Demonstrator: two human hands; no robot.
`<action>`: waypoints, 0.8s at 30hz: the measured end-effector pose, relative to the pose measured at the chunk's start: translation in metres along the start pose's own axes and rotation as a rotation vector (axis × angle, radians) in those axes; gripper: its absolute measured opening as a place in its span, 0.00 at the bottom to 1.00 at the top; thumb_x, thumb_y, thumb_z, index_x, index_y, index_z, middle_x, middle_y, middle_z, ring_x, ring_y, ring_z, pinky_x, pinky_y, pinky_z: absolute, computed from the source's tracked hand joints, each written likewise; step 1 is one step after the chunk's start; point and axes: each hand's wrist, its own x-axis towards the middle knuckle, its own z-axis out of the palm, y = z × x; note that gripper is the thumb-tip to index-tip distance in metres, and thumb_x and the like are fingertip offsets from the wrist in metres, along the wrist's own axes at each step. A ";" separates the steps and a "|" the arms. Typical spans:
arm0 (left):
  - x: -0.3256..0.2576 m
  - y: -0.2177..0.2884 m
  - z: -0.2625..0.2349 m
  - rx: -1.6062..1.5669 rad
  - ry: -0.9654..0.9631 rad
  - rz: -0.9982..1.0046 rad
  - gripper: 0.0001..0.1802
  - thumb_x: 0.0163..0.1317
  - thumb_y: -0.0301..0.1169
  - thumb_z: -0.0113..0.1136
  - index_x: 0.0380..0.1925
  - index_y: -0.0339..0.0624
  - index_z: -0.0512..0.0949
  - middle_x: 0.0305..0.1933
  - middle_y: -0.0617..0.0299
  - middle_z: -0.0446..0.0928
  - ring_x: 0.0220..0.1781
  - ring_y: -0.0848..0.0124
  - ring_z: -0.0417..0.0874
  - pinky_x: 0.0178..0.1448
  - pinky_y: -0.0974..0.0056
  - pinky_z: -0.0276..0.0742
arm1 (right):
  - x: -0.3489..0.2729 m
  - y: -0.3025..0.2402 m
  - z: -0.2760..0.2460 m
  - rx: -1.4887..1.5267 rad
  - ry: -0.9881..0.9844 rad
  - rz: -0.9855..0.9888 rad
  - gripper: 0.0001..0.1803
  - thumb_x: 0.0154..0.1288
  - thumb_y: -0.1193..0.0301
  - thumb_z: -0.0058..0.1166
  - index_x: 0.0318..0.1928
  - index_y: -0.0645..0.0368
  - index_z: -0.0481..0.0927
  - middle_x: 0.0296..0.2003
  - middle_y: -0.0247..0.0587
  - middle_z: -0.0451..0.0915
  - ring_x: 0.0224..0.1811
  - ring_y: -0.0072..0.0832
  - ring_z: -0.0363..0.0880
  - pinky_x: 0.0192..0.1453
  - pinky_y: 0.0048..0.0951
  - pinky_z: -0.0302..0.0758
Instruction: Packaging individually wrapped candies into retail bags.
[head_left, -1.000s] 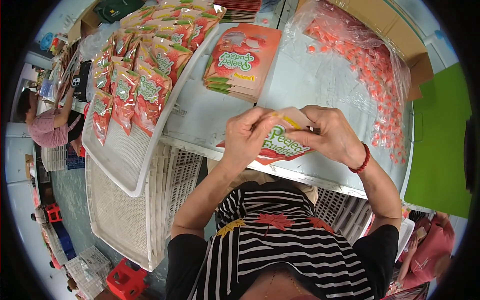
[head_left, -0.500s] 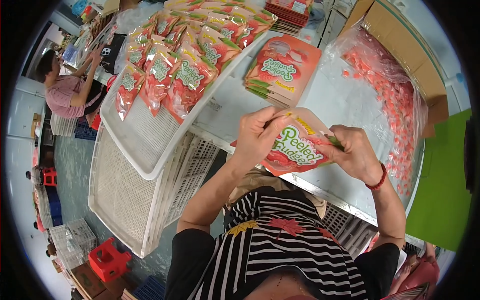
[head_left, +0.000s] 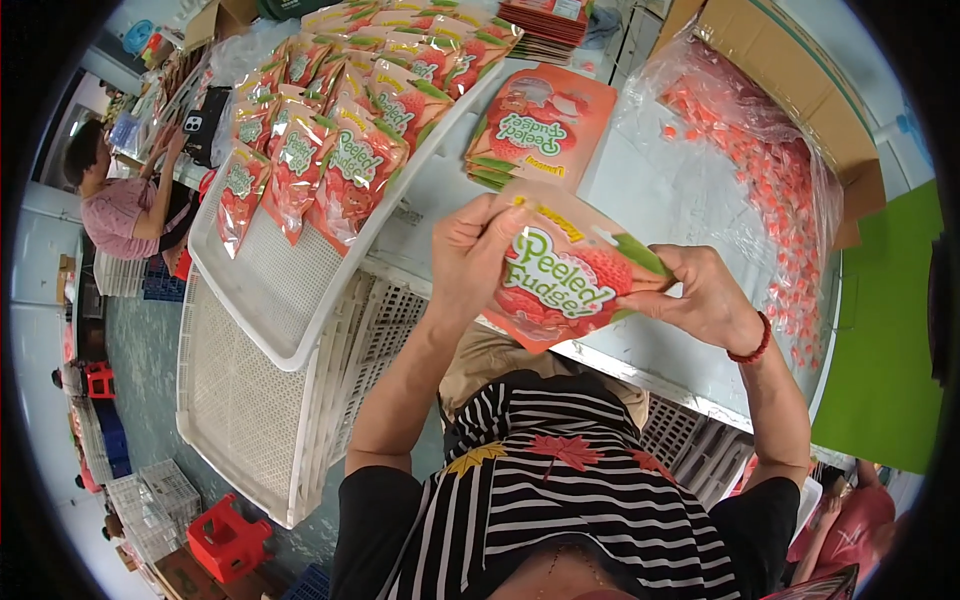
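Observation:
Between my two hands is a red and pink candy pouch [head_left: 560, 270] with green lettering, held above the table's near edge. My left hand [head_left: 470, 255] pinches its upper left corner, thumb on the printed face. On the other side my right hand [head_left: 700, 295] grips the right edge, by the green leaf print, fingers closed on it. Just beyond lies a stack of flat pouches [head_left: 545, 125] of the same print. Loose pink wrapped candies [head_left: 770, 190] spread on clear plastic to the right of my right hand.
A white tray [head_left: 285, 345] of filled pouches [head_left: 345, 165] stands at the left over stacked white crates [head_left: 240, 400]. An open cardboard box [head_left: 790, 75] lies behind the candies. A person in pink [head_left: 130, 205] works at the far left; a red stool [head_left: 228, 535] stands below.
The pouch has turned and its printed face now shows more fully and flatter. Both hands have shifted slightly left with it, and the whole view has moved a little.

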 end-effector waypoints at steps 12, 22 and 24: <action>0.003 -0.006 0.032 0.072 -0.044 0.029 0.08 0.64 0.28 0.57 0.35 0.34 0.80 0.24 0.73 0.75 0.24 0.89 0.67 0.25 0.78 0.63 | -0.020 0.022 -0.009 -0.009 0.077 -0.017 0.11 0.54 0.70 0.65 0.31 0.66 0.80 0.21 0.44 0.75 0.22 0.28 0.75 0.28 0.29 0.70; -0.002 -0.029 0.057 0.291 -0.193 0.114 0.08 0.64 0.28 0.56 0.36 0.34 0.79 0.23 0.69 0.74 0.27 0.86 0.69 0.30 0.76 0.68 | -0.021 0.020 -0.013 -0.138 0.091 -0.044 0.13 0.57 0.67 0.59 0.30 0.67 0.78 0.24 0.52 0.76 0.26 0.47 0.76 0.30 0.39 0.71; 0.002 -0.029 0.057 0.320 -0.212 0.108 0.08 0.64 0.28 0.56 0.37 0.34 0.79 0.24 0.69 0.75 0.27 0.86 0.69 0.30 0.76 0.68 | -0.021 0.021 -0.017 -0.068 0.069 0.003 0.13 0.58 0.67 0.59 0.31 0.67 0.78 0.24 0.52 0.76 0.26 0.47 0.76 0.30 0.38 0.72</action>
